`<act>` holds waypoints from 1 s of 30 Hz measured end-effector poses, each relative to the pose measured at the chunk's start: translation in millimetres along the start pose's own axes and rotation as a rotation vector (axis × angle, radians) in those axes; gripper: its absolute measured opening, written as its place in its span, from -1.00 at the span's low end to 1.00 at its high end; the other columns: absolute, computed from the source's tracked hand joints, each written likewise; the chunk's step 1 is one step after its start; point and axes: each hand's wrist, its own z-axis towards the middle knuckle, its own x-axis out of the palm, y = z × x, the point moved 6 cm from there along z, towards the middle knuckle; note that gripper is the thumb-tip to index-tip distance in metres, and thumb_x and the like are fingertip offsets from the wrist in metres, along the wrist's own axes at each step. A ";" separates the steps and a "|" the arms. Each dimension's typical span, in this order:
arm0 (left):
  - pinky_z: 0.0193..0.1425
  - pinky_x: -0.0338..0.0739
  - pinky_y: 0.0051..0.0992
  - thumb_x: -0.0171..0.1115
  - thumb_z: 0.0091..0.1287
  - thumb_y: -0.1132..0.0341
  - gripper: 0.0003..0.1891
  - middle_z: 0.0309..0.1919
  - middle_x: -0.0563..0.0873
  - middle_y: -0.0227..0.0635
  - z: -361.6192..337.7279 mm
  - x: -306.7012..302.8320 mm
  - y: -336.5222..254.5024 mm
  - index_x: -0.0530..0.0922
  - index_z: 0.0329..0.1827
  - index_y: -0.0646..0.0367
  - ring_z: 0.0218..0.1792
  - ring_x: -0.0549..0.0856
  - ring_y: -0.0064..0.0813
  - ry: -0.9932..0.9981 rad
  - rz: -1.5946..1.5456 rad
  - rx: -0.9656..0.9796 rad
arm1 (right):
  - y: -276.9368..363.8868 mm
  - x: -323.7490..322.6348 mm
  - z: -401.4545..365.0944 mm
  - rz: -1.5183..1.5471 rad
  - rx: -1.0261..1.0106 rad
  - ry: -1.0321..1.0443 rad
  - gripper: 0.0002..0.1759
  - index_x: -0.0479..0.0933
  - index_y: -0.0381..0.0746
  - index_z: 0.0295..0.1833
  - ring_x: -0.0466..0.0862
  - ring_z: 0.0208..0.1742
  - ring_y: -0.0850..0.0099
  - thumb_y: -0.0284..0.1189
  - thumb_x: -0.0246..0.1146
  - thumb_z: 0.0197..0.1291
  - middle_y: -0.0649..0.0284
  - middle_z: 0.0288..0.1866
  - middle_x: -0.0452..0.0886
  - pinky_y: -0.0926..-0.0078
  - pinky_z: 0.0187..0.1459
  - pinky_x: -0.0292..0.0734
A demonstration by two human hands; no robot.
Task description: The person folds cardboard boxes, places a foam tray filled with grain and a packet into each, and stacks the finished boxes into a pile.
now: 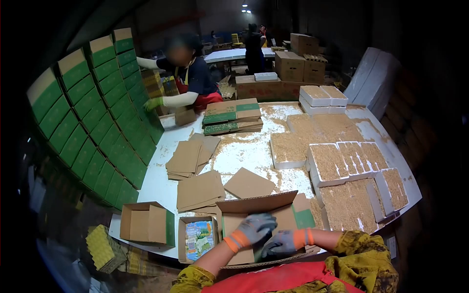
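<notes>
Both hands wear grey gloves with orange cuffs and are at an open cardboard box [283, 215] at the table's near edge. My left hand [257, 228] lies over the box's inside, its fingers pointing right. Close beside it, lower and to the right, my right hand [281, 243] reaches in with its fingers toward the left. The fingertips are partly hidden, and I cannot make out whether either hand grips anything. A small box with colourful printed packets [199, 239] stands left of my hands. Further left, an empty cardboard box [146, 223] lies open.
Flat cardboard sheets [199, 191] and folded green cartons [233, 116] lie ahead. White trays of brown granules [330, 163] fill the right side. Green boxes [93, 117] are stacked at left. A co-worker [195, 73] with a green glove stands beside them. Egg trays [103, 246] sit low at left.
</notes>
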 end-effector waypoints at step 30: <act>0.00 0.51 -0.27 0.15 0.35 -0.04 -0.61 -0.31 0.72 -0.10 -31.8 -124.1 -91.1 0.65 -0.21 0.15 -0.23 0.68 -0.17 -0.547 0.717 -0.275 | -123.5 -49.7 -112.6 1.067 0.170 -0.962 -0.49 0.34 -0.22 0.28 0.53 0.10 0.45 -0.15 0.16 0.35 0.24 0.13 0.50 0.40 0.17 0.45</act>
